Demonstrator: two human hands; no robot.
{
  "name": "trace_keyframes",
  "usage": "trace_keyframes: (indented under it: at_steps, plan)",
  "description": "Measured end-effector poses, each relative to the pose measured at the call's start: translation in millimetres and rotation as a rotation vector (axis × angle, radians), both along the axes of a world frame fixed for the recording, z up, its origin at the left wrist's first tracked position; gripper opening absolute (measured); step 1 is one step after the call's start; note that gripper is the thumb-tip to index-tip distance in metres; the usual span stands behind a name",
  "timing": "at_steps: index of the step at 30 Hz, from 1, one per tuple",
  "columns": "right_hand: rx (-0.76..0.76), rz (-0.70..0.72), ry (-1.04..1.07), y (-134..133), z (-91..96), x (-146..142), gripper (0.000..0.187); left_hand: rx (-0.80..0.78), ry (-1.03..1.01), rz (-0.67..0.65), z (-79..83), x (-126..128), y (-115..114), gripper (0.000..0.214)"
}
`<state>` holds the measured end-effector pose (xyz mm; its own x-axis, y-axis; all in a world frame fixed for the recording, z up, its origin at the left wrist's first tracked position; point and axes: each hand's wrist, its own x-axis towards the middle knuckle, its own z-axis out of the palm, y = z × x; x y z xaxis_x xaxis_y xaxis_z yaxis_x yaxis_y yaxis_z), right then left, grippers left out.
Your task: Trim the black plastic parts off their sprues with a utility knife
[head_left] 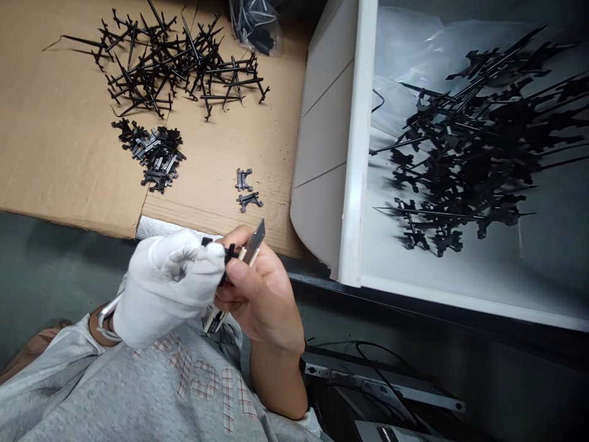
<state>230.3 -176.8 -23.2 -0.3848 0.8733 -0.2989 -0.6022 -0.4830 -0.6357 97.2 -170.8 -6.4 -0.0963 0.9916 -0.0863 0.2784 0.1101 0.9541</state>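
Grips closed, as I read it: white-gloved left grip (168,285) pinches a black plastic piece (229,255); right grip (260,288) clutches a utility knife (255,240) just beside it.

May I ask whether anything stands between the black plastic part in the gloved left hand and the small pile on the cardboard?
No, nothing visible does: only cardboard lies between the black plastic part and the small pile.

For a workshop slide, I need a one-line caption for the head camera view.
White-gloved left hand pinches a small black plastic part while the bare right hand holds a steel-bladed utility knife.
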Motion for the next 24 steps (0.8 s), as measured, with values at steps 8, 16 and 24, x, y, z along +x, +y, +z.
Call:
trace_keyframes:
  at_steps: [8,16,24]
  plan:
    - [0.020,-0.373,-0.237,-3,5.1,-4,0.034,0.019,-0.393,-0.097,-16.1,-16,-1,0.039]
    - [-0.032,-0.281,-0.240,8,9.3,-9,0.045,-0.103,-0.362,0.024,-10.3,-21,4,0.028]
    - [0.026,-0.201,-0.297,16,-7.6,-13,0.045,-0.125,-0.008,-0.270,-8.4,-22,14,0.037]
